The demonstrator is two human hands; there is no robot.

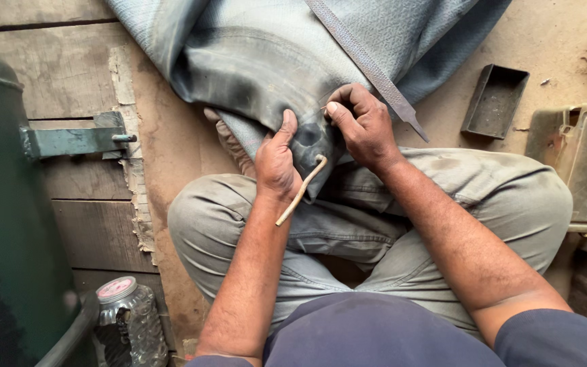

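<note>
A grey-black rubber inner tube (259,68) lies folded over my crossed legs and runs up out of view. My left hand (274,160) pinches a fold of the tube, thumb on top, and a thin bent tan stick (300,194) sticks out below it. My right hand (361,122) is closed on the same fold just to the right, fingers curled, with a long flat metal file (368,64) running from it up to the top edge. A dark round spot on the rubber shows between the two hands.
A dark green metal tank (1,204) with a bracket (76,141) stands at left on wooden planks. A clear plastic jar with a pink lid (127,316) is at the bottom left. A small black tray (495,100) and a worn box (582,163) are at right.
</note>
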